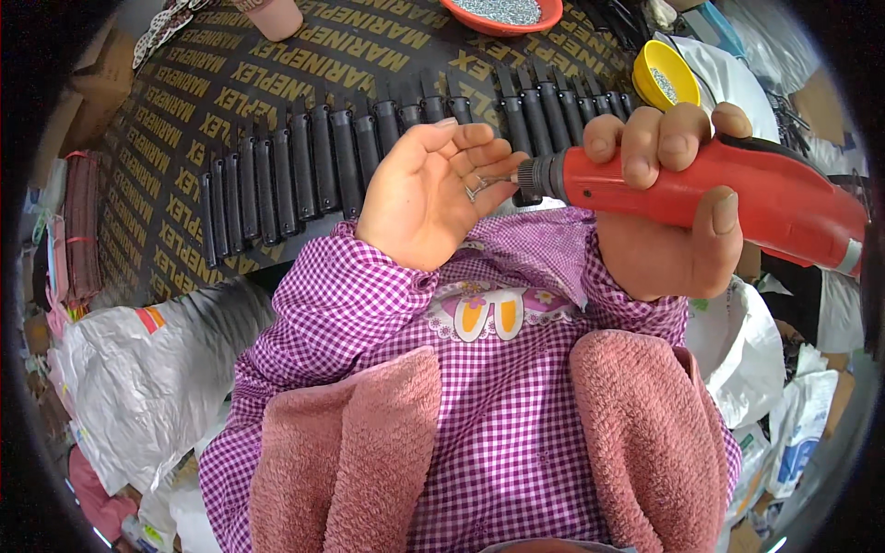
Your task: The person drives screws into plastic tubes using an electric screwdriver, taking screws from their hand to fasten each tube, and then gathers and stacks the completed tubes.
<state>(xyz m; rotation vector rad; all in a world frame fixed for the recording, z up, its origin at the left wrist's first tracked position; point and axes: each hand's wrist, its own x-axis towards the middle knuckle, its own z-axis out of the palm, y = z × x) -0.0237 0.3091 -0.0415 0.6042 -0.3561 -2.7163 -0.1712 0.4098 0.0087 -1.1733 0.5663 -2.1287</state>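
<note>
My left hand (410,198) is cupped palm up, with a few small silver screws (477,190) resting on its curled fingers. A red electric screwdriver (784,198) lies across my right hand (668,253), fingers over the top and thumb below. Its dark ribbed nose points left, and the thin bit reaches the screws at my left fingers. Whether a screw sits on the bit I cannot tell. Just beyond both hands, slim black handle-like parts (323,161) stand side by side in a long row, thin pieces sticking out at their far ends. Another group (544,111) continues at the right.
The dark table (166,138) carries printed lettering. At its far side is a red bowl (502,29) of small metal pieces, with a yellow bowl (647,81) of similar pieces to the right. A pink cup (274,18) stands far left. White plastic bags (147,369) flank my lap.
</note>
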